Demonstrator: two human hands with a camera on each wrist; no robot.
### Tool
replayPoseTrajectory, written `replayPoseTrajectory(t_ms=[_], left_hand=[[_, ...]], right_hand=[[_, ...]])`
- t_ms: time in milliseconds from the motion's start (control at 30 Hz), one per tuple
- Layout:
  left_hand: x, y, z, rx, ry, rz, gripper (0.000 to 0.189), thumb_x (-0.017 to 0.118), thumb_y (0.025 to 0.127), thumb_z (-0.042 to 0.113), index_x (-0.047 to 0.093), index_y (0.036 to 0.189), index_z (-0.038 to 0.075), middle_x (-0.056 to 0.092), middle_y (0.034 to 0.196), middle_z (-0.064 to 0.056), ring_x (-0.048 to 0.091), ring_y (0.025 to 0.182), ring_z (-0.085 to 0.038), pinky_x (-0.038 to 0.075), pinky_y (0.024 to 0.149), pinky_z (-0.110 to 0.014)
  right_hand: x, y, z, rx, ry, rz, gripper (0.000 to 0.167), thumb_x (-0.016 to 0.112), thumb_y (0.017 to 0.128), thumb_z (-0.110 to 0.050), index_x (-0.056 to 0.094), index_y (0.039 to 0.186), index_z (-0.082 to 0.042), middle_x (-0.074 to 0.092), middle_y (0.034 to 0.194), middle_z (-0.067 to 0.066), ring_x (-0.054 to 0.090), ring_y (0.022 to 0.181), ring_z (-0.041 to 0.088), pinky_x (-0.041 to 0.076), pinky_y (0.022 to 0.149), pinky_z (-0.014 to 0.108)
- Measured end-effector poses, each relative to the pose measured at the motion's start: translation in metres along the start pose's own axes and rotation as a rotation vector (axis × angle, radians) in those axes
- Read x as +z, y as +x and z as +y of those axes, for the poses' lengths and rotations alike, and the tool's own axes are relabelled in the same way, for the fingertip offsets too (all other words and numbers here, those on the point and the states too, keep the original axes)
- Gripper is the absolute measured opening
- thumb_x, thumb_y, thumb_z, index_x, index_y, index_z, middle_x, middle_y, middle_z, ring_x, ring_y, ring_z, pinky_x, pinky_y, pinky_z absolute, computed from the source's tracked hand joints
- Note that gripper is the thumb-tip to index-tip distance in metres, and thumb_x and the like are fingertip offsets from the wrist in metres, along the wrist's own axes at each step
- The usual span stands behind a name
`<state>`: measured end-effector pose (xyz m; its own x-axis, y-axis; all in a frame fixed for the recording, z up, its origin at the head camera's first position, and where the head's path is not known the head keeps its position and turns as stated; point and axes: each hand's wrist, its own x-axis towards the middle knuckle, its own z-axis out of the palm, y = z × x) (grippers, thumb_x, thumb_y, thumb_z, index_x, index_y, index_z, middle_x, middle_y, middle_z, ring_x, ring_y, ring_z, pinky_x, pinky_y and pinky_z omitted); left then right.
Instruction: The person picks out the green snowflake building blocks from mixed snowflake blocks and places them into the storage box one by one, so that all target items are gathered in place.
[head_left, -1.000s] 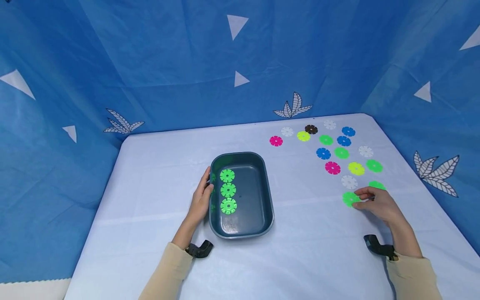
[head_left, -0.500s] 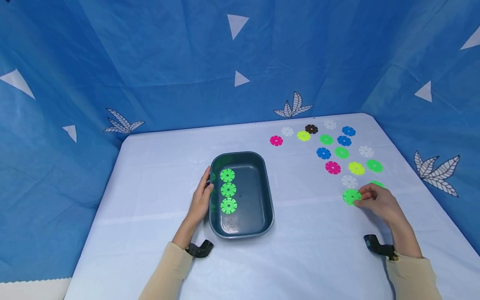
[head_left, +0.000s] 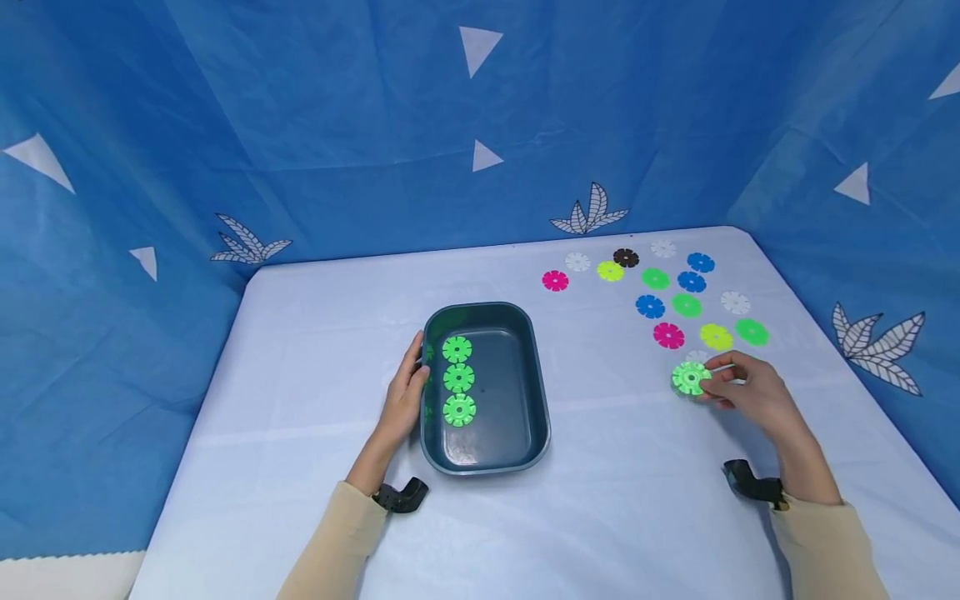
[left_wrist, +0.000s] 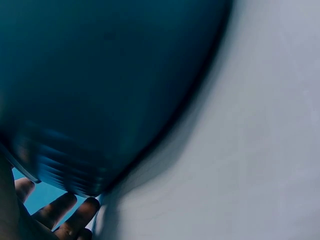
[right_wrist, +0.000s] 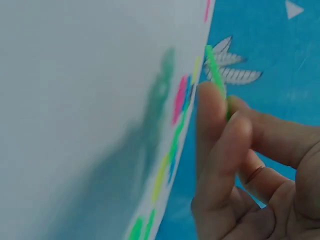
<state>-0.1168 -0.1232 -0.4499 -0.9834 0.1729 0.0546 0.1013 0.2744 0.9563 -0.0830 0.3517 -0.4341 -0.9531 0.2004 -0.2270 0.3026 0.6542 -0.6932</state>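
Green disc pinched in the right hand, raised above the desk
The disc juts leftward from this grip, held at its right edge, near a white disc. The left hand, fingers extended, rests against the left wall of the dark tray holding three green discs.

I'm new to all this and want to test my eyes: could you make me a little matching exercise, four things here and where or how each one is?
Things:
1. left hand
2. right hand
3. row of three green discs
4. dark brown disc

Places and states:
A. lying on the white table
B. pinching a green disc
C. inside the dark tray
D. touching the tray's side

Right pairs: 1-D, 2-B, 3-C, 4-A
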Motion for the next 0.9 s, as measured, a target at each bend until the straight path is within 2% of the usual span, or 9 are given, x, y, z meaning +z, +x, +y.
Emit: replayPoseTrajectory(t_ms=[167, 333, 600, 733, 900], left_hand=[[0.000, 0.000, 0.000, 0.003, 0.007, 0.000, 0.054, 0.035, 0.105, 0.009, 0.019, 0.157, 0.008, 0.021, 0.161, -0.019, 0.029, 0.144, -0.041, 0.025, 0.117, -0.057], [0.000, 0.002, 0.000, 0.007, 0.007, 0.002, 0.054, 0.035, 0.105, 0.008, 0.019, 0.157, 0.007, 0.021, 0.161, -0.019, 0.029, 0.144, -0.041, 0.025, 0.117, -0.057], [0.000, 0.002, 0.001, -0.001, 0.004, 0.002, 0.054, 0.035, 0.105, 0.009, 0.019, 0.157, 0.008, 0.022, 0.161, -0.019, 0.031, 0.144, -0.041, 0.026, 0.116, -0.057], [0.000, 0.002, 0.001, -0.005, 0.001, 0.004, 0.054, 0.035, 0.105, 0.009, 0.019, 0.157, 0.009, 0.022, 0.161, -0.019, 0.031, 0.144, -0.041, 0.026, 0.116, -0.057], [0.000, 0.000, 0.001, -0.018, 0.003, 0.002, 0.054, 0.034, 0.105, 0.009, 0.019, 0.157, 0.008, 0.021, 0.161, -0.018, 0.029, 0.145, -0.040, 0.024, 0.117, -0.056]], right_hand=[[0.010, 0.004, -0.033, -0.087, 0.072, -0.018, 0.040, 0.069, 0.092, -0.021, 0.054, 0.119, 0.005, 0.059, 0.093, 0.013, 0.072, 0.073, 0.014, 0.055, 0.062, 0.018], [0.025, 0.009, -0.074, -0.159, 0.131, -0.116, 0.037, 0.068, 0.092, -0.017, 0.055, 0.117, 0.008, 0.059, 0.097, 0.019, 0.073, 0.077, 0.016, 0.057, 0.065, 0.020], [0.063, 0.017, -0.124, -0.244, 0.162, -0.237, 0.029, 0.071, 0.089, -0.014, 0.060, 0.110, 0.003, 0.060, 0.093, 0.014, 0.072, 0.079, 0.020, 0.057, 0.066, 0.024], [0.082, 0.015, -0.146, -0.292, 0.203, -0.300, 0.026, 0.071, 0.088, -0.012, 0.061, 0.107, 0.002, 0.059, 0.092, 0.016, 0.072, 0.081, 0.028, 0.058, 0.066, 0.026], [0.105, 0.004, -0.172, -0.351, 0.242, -0.430, 0.021, 0.070, 0.088, -0.007, 0.061, 0.104, 0.002, 0.059, 0.090, 0.015, 0.072, 0.081, 0.037, 0.058, 0.065, 0.028]])
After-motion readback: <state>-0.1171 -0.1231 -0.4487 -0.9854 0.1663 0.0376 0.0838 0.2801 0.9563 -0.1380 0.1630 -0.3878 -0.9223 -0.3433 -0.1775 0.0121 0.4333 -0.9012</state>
